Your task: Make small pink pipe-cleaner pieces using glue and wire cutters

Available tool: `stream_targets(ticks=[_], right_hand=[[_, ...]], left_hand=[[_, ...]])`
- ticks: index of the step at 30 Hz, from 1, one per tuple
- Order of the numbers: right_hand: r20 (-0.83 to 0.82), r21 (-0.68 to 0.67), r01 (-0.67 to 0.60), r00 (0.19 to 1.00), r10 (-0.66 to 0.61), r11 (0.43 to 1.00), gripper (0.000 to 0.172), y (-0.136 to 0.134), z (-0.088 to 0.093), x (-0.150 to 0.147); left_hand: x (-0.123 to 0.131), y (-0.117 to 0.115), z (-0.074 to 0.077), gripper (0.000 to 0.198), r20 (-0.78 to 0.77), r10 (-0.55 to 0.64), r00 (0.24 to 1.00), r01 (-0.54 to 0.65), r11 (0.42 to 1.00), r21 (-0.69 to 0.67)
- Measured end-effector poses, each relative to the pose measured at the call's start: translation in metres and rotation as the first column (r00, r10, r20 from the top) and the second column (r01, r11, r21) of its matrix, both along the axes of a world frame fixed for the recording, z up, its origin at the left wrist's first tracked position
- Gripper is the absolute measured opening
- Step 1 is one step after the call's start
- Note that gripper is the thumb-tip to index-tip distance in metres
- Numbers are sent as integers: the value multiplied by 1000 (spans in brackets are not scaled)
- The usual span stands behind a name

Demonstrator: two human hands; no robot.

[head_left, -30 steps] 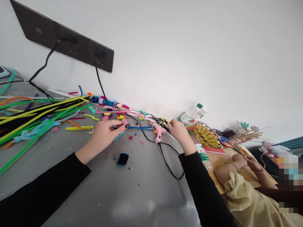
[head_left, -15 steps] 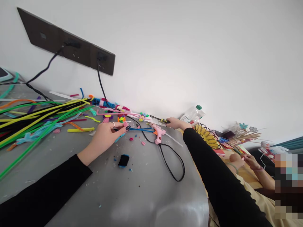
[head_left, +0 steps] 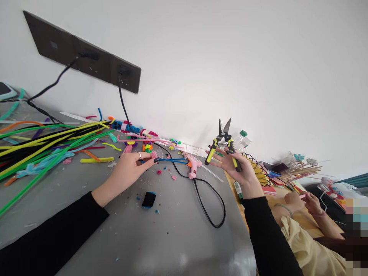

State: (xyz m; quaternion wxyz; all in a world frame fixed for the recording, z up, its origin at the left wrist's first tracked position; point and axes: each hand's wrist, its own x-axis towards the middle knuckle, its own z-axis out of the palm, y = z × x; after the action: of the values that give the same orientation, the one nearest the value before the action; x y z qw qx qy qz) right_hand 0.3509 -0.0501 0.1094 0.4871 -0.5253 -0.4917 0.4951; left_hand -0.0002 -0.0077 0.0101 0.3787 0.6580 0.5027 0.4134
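My left hand (head_left: 130,168) pinches blue pipe cleaners (head_left: 172,160) between thumb and fingertips. They stretch right toward a pink glue gun (head_left: 193,165) lying on the grey table. A small pink fuzzy piece (head_left: 154,154) shows at the same fingertips; whether it is gripped too I cannot tell. Raised by the wall, my right hand (head_left: 240,166) holds yellow-and-black pruning shears (head_left: 224,140), blades up and spread, handles across the palm and fingers. Below my left hand lies a small black fuzzy block (head_left: 149,200) with blue edges.
Many pipe cleaners (head_left: 57,145) are heaped at the left. Colourful fuzzy figures (head_left: 125,125) line the wall. The glue gun's black cord (head_left: 223,209) loops over the table. A green-capped bottle (head_left: 240,138) and a yellow basket (head_left: 260,174) stand right, near another person's hands (head_left: 304,201).
My right hand has lifted the pruning shears off the table's far edge and turned them upright, and their blades now show apart. My left hand stays almost still.
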Motion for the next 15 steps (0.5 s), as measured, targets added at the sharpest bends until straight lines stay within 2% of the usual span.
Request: stream_targets(ticks=[1, 3, 6, 8, 10, 12, 15], right_hand=[[-175, 1, -46, 984, 45, 999, 20, -3, -2, -8], [-380, 12, -120, 918, 116, 993, 20, -5, -5, -27], [-452, 63, -210, 866, 215, 976, 27, 0, -9, -58], [-408, 108, -217, 880, 242, 970, 33, 6, -14, -76], [-291, 146, -143, 940, 181, 979, 35, 12, -21, -89], [-107, 178, -65, 991, 84, 982, 38, 15, -31, -97], [181, 206, -30, 983, -8, 978, 43, 14, -43, -104]], left_hand=[[0, 0, 0, 51, -18, -5, 1000, 6, 1000, 5], [0, -1, -1, 49, -41, -16, 999, 17, 1000, 20], [1, -2, 0, 47, -16, -17, 1000, 18, 999, 30], [1, -2, 1, 46, 10, -17, 1000, 17, 999, 36], [0, -3, 3, 44, -3, -23, 1000, 23, 999, 50], [0, -2, 4, 43, -35, -25, 999, 28, 997, 71], [-2, -2, 6, 40, -23, -13, 1000, 16, 994, 108]])
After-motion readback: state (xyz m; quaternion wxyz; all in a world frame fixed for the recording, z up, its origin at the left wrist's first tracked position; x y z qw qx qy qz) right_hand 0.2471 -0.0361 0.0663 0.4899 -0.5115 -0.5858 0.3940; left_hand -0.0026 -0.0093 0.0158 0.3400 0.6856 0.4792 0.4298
